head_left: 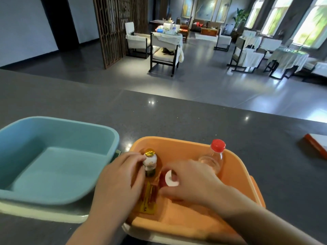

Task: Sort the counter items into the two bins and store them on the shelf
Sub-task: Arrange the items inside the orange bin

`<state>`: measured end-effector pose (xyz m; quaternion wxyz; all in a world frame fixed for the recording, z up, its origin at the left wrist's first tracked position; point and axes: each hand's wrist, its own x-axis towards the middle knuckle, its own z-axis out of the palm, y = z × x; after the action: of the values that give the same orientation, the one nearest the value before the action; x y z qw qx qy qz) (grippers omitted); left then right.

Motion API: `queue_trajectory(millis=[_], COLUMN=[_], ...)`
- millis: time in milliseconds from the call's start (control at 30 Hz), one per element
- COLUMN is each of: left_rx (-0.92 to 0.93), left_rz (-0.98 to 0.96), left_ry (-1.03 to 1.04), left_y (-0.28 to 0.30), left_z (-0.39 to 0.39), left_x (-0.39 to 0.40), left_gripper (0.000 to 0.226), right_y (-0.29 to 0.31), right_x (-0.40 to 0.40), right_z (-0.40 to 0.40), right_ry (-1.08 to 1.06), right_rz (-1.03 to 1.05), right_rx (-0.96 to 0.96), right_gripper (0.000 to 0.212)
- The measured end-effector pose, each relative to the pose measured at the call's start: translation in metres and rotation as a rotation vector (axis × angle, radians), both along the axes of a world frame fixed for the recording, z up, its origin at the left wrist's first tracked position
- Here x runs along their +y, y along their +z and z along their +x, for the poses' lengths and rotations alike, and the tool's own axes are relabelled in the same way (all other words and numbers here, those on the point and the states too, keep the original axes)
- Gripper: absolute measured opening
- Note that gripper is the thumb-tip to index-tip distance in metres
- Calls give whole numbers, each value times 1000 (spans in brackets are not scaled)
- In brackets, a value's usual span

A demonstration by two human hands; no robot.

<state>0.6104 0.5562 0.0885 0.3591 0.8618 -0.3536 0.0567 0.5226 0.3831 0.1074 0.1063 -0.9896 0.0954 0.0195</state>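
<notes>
Two bins sit side by side on the grey counter: a blue bin (53, 156) at the left with nothing in it, and an orange bin (203, 218) in front of me. Inside the orange bin stand a small gold-capped bottle (150, 162), a clear bottle with a red cap (215, 156) and a red container with a white lid (169, 179). A yellow packet (148, 200) lies on the bin floor. My left hand (120, 179) grips the gold-capped bottle from the left. My right hand (191, 181) curls round the white-lidded container.
An orange-edged white box (316, 144) lies on the counter at the far right. Bare grey counter (177, 117) stretches behind the bins to its far edge. Beyond it lies a dining room with chairs and covered tables.
</notes>
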Motion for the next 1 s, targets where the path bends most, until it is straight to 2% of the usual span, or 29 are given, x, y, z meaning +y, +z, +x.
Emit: queue_trajectory(millis=[100,167,200,267,300,367,500,733,900,1000], left_rx=[2,-3,-15,-37,-39,5,70,56,83,83], left_rz=[23,36,49,109,134,151,149,200,192,168], left_ry=[-26,-62,-85,-118,-126,-123,-112,-147,-158,-156], left_y=[9,12,12,10,7,0,-8,-11,-12,-11], left_z=[-4,-9,-12,-15,-15,-11,-6,-6,-5,-7], left_x=[-22,-41,-49,-60,-63,-61,-53,-57,-58,-57], left_gripper=[21,25,27,28,27,20,15,11,11,10], right_y=[34,41,41,31,24,10,-8,10,5,-9], right_x=[-34,-54,-60,-67,-69,-71,-69,-82,-77,-71], right_z=[-48,-68,-72,-70,-68,-62,-55,-60,-49,-37], right_ry=[-188,-394,-500,-618,-599,-517,-443,-555,-543,-574], right_rz=[65,102,141,240,275,335,419,405,313,197], right_rx=[-534,-839,-872,-733,-621,-482,-401,-300,61,197], right_gripper=[24,32,42,62,64,51,37,28,39,48])
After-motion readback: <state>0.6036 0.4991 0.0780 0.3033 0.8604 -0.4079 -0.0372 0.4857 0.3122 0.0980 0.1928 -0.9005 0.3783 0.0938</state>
